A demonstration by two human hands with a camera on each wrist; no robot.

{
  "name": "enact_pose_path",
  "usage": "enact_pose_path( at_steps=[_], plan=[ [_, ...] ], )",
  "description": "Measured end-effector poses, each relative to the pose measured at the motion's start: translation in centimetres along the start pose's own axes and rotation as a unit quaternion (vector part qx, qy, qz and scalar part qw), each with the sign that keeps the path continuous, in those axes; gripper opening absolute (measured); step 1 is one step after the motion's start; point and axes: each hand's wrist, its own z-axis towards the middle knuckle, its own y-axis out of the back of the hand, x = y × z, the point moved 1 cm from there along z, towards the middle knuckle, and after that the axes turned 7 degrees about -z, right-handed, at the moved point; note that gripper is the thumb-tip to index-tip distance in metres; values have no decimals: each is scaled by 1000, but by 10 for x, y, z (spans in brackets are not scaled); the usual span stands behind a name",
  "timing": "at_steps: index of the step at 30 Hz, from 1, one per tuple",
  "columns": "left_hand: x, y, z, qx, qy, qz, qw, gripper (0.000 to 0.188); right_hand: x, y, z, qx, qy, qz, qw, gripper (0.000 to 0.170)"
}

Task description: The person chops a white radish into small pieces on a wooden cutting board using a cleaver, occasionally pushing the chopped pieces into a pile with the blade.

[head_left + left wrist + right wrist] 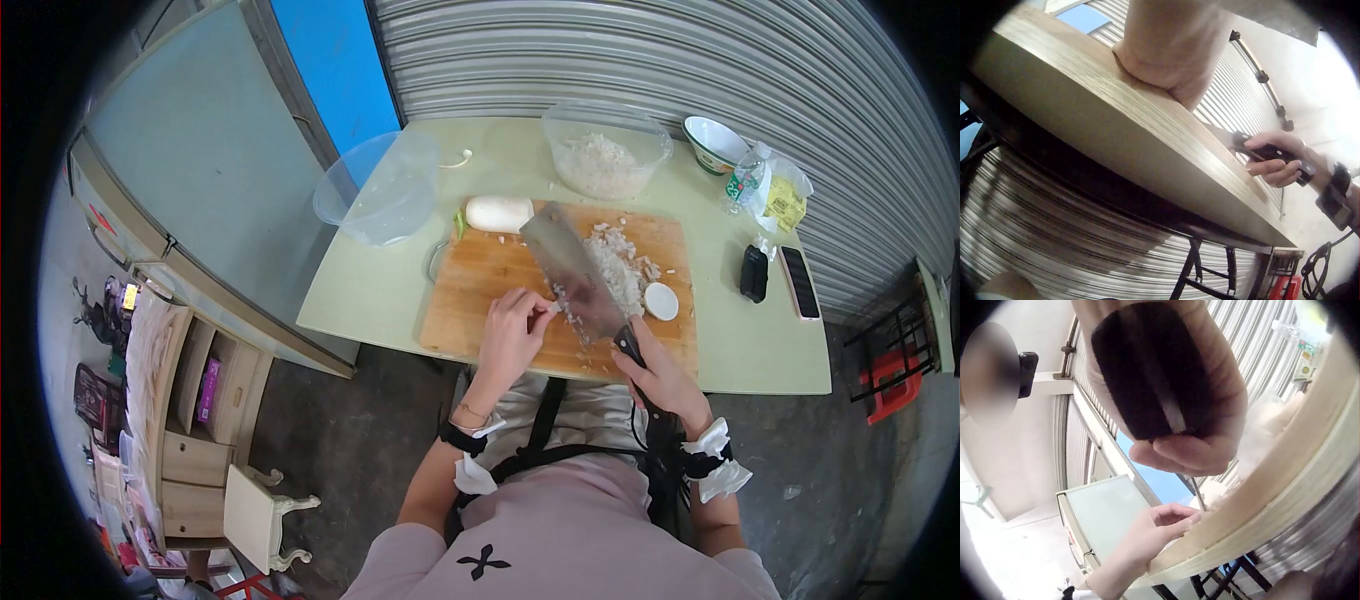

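Clearly, the handle of the cleaver (578, 275) is gripped by the right hand (672, 375), with the fingers wrapped around it. At the left hand (513, 332), the fingers are bent, and a small white piece (553, 308) seems to be pinched between thumb and forefinger, just beside the blade. Some tiny bits are stuck on the blade. Whether the cutting edge is touching the board (470, 280) cannot be told.

Beyond the blade, on the right part of the board, a heap of chopped radish (615, 265) is spread, and a round slice (661, 300) is left uncut next to it. Near the far edge of the board, a big piece of white radish (498, 213) is lying, not yet chopped. Farther, on the surface (750, 360), a good amount of chopped radish is already held in a clear tub (655, 150).

So the chopping may be judged as well advanced but unfinished: the slice and the big piece remain to be cut, and the heap has not been put into the tub.
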Motion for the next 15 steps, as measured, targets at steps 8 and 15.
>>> enact_pose_path(
  at_steps=[8,15],
  plan=[
    [0,0,0,0,14,-20,1000,10,12,3,1,13,-38,-54,998,49],
    [3,-2,-1,-7,0,-8,1000,10,16,1,2,10,-26,-63,998,35]
  ],
)
